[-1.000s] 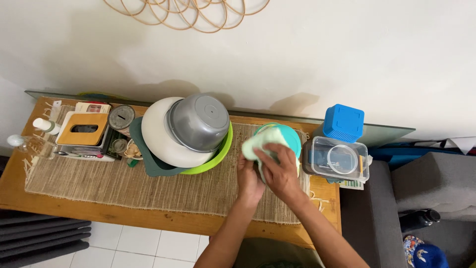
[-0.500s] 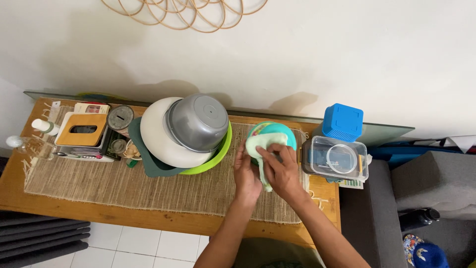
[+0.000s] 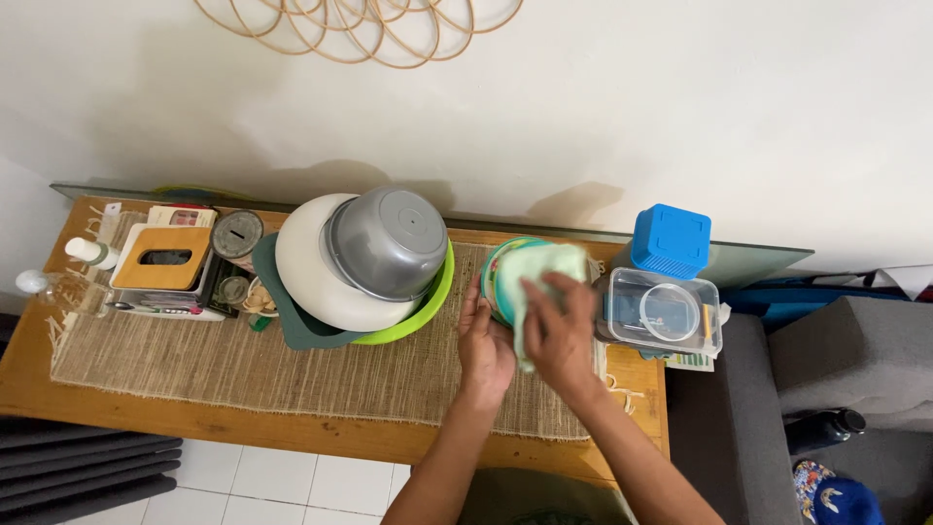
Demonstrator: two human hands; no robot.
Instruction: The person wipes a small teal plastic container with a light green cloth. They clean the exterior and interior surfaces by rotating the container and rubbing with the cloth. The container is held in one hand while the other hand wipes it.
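A teal round plate (image 3: 498, 275) stands tilted on its edge over the woven mat, mostly covered by a pale green cloth (image 3: 540, 267). My left hand (image 3: 482, 345) grips the plate's lower left rim. My right hand (image 3: 562, 326) presses the cloth against the plate's face, fingers spread over it. Part of the cloth hangs down between my two hands.
Left of the plate, a grey metal bowl (image 3: 387, 240) lies upside down on a white bowl (image 3: 306, 264) and a green bowl (image 3: 428, 308). A clear lidded box (image 3: 664, 311) and a blue container (image 3: 672, 240) stand at the right. A tissue box (image 3: 167, 257) sits far left.
My right hand has slid the cloth up and to the right across the plate. The plate now stands more upright, its teal face almost fully covered.
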